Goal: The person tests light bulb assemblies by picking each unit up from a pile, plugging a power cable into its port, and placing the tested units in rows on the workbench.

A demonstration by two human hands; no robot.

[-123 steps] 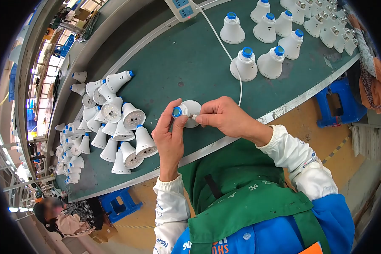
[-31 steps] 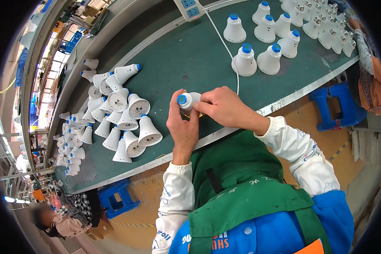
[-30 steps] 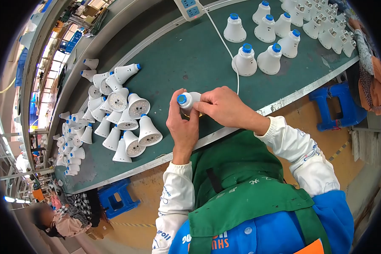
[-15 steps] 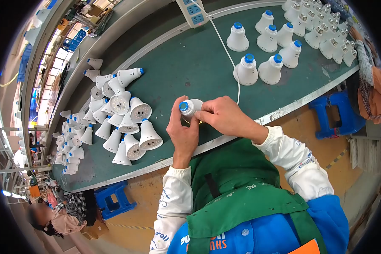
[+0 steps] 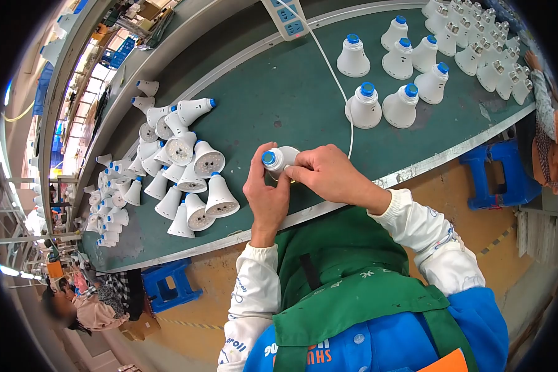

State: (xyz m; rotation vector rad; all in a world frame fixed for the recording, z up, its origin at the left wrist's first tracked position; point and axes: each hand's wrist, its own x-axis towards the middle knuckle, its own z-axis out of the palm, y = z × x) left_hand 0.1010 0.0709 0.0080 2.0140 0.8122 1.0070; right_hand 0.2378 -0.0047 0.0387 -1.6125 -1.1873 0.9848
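A white bulb housing with a blue cap on its narrow end is between my hands, near the bench's front edge. My left hand is wrapped round its left side, fingers behind and thumb in front. My right hand closes on its right side, with thumb and index finger pinched at the neck; whether anything small is in that pinch is hidden. Left of my hands lies a pile of similar capped housings, several showing their round, dotted faces. To the right, several capped housings stand upright.
The green bench has a pale front edge. A white cable runs across it from a power strip. Housings with metallic tops crowd the far right. Blue stools stand below; another person sits at lower left.
The view has shifted slightly, so the bench items sit a little differently in frame. Both hands keep nearly the same grip on the bulb housing.
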